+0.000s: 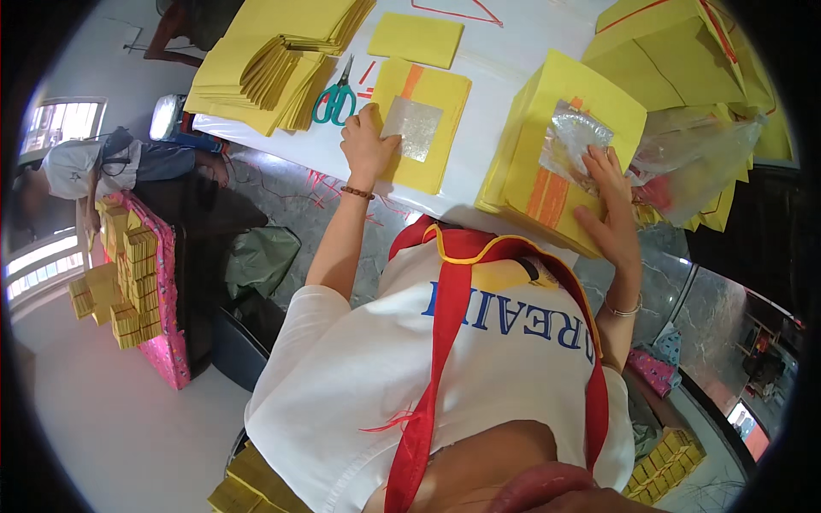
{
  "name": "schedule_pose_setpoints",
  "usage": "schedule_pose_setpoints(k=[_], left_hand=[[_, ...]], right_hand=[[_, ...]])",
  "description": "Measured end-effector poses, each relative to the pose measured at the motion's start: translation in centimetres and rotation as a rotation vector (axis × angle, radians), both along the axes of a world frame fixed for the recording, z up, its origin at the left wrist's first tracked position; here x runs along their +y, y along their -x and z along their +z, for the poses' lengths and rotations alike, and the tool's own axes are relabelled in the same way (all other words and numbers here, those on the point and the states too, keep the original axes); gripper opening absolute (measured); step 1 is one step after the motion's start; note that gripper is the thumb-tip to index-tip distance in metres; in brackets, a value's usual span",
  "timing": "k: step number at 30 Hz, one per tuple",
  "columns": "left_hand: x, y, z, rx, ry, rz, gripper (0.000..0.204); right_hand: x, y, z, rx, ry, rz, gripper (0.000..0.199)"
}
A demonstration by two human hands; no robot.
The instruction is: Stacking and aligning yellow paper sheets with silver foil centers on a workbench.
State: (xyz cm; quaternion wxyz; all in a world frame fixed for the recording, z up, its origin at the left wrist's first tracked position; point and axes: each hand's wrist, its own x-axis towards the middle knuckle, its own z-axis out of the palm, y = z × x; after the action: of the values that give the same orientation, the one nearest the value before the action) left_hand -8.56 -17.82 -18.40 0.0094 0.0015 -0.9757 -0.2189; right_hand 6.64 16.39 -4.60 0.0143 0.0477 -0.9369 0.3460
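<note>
Left foil (415, 130) touched by half-curled left hand (365, 147), right foil (564, 145) by spread right hand (611, 203) — neither gripped. Either could be skewed if dragged.

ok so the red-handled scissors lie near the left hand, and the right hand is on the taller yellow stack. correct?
Not quite: the scissors have teal handles, not red, as the head view shows. They do lie near the left hand, and the right hand is on the taller yellow stack.

Scissors (335, 104), upper left of centre, lie between a paper stack (229, 79) and the pile (451, 126) beneath my left hand (368, 145); my right hand (612, 203) rests on the upper-right block (511, 162).
</note>
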Motion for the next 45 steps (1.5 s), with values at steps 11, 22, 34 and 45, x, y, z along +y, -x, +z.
schedule_pose_setpoints(k=[11,22,34,45], left_hand=[[-1.9,0.0,-0.9,-0.083,-0.491,-0.051,0.078],[-0.5,-0.8,3.1,0.333,0.187,-0.191,0.058],[9.2,-5.2,11.8,0.242,-0.44,-1.304,0.041],[9.9,-7.8,11.7,0.29,-0.487,-1.085,0.042]], right_hand=[[0.3,0.2,-1.1,0.072,0.048,0.01,0.056],[1.6,-0.7,-1.4,0.142,0.54,-0.171,0.04],[2.0,-1.2,-3.7,0.09,0.567,-0.218,0.036],[0.0,-1.1,-4.6,0.215,1.257,-0.312,0.054]])
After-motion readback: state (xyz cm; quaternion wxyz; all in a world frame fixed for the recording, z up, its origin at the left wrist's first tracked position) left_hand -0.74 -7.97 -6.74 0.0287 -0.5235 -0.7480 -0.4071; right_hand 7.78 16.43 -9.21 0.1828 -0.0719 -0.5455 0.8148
